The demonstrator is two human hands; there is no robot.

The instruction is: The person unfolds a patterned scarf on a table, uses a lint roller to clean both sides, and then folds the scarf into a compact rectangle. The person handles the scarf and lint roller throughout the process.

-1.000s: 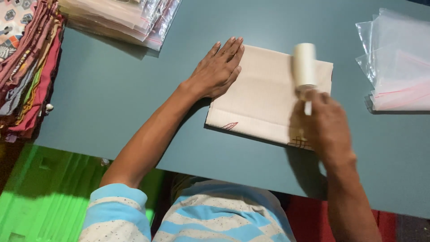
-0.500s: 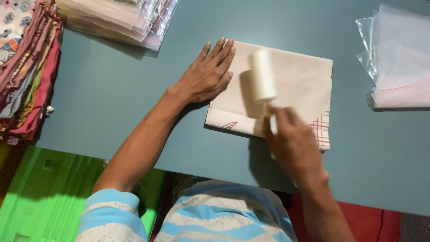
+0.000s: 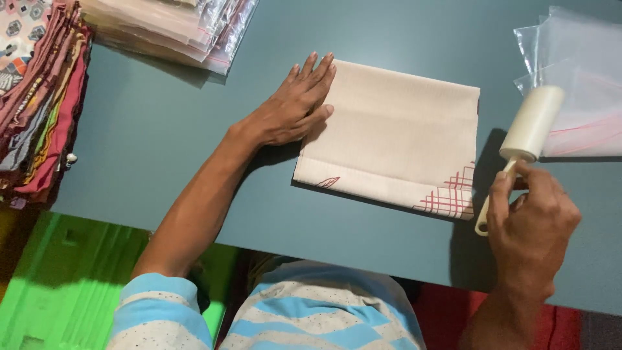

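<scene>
Folded cloth (image 3: 389, 142) lies flat on the grey table (image 3: 162, 129) — beige, red pattern at its near corners. Left hand (image 3: 291, 107) rests spread on its left edge. Right hand (image 3: 531, 220) grips a lint roller (image 3: 528, 133) by the handle — off the cloth, beside clear bags (image 3: 583, 84).

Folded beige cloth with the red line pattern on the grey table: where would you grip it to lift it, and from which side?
Probably the right edge of the folded beige cloth, approached from the right. The left hand lies flat on its left edge, while the right edge is bare, straight and near the right hand, which is busy holding the white lint roller.
</scene>
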